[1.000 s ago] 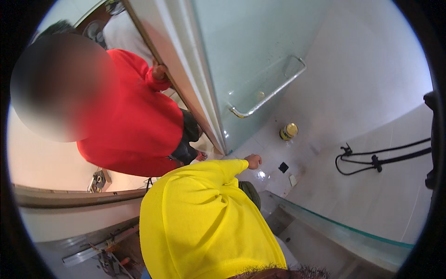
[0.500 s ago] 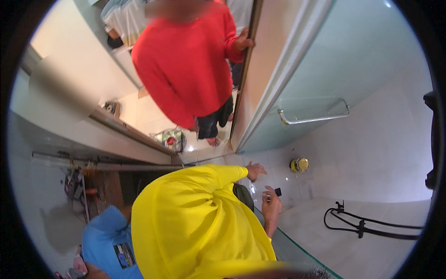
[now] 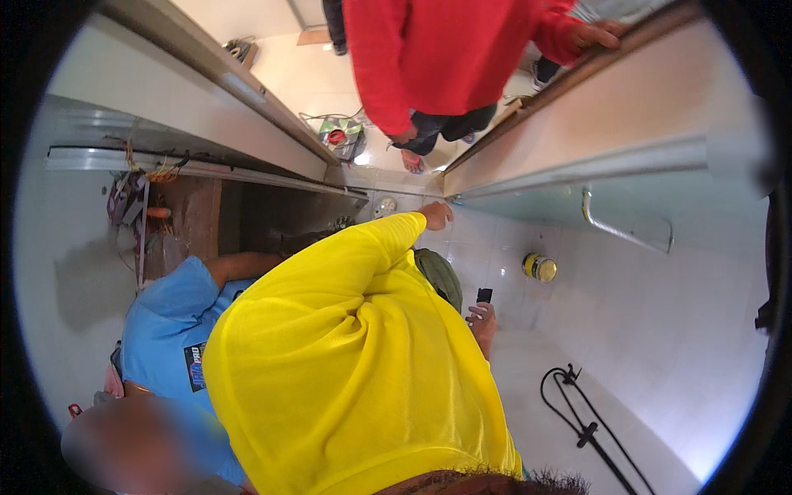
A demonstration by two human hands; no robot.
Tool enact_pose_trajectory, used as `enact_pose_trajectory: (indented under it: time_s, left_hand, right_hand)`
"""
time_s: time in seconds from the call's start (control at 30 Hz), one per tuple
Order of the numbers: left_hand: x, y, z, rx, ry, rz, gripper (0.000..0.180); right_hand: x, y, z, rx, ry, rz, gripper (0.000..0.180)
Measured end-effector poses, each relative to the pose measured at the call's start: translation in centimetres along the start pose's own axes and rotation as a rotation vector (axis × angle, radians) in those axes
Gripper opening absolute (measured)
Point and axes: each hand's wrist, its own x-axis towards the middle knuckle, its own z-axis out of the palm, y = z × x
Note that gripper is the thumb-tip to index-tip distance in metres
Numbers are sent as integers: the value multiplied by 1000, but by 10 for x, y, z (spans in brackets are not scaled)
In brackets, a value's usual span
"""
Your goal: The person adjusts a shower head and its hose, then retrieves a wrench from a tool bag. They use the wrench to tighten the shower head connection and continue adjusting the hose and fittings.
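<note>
Bright, with dark, warped edges

Bathroom, apparently the shower area: tiled floor (image 3: 478,239); greenish glass panel (image 3: 536,206) with metal bar handle (image 3: 623,234), rising at floor's edge; slim black hose (image 3: 610,460); smooth pale wall (image 3: 660,346).

From here I've got a glossy white tile floor (image 3: 474,237), pale-green frosted glass panel (image 3: 639,191) with bent metal bar handle (image 3: 615,230), smooth off-white wall (image 3: 660,322) brightest lower right, brown-edged doorframe (image 3: 528,120).
</note>
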Motion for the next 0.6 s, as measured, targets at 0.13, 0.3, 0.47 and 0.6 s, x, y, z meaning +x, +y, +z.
enact_pose_trajectory:
  time_s: [0.13,0.3,0.47,0.6]
  left_hand:
    - [-2,-66,-22,-83,184,-66,41]
    - [-24,-138,-62,-115,378,-147,35]
    - [-65,-198,-102,-200,571,-291,27]
    - [-89,-225,-121,-322,692,-426,19]
  right_hand:
    - [17,-25,11,-151,-100,106,24]
    - [43,-76,43,-142,-192,209,21]
    - [79,-129,98,-132,-238,198,22]
    - [116,-174,136,-163,-266,127,20]
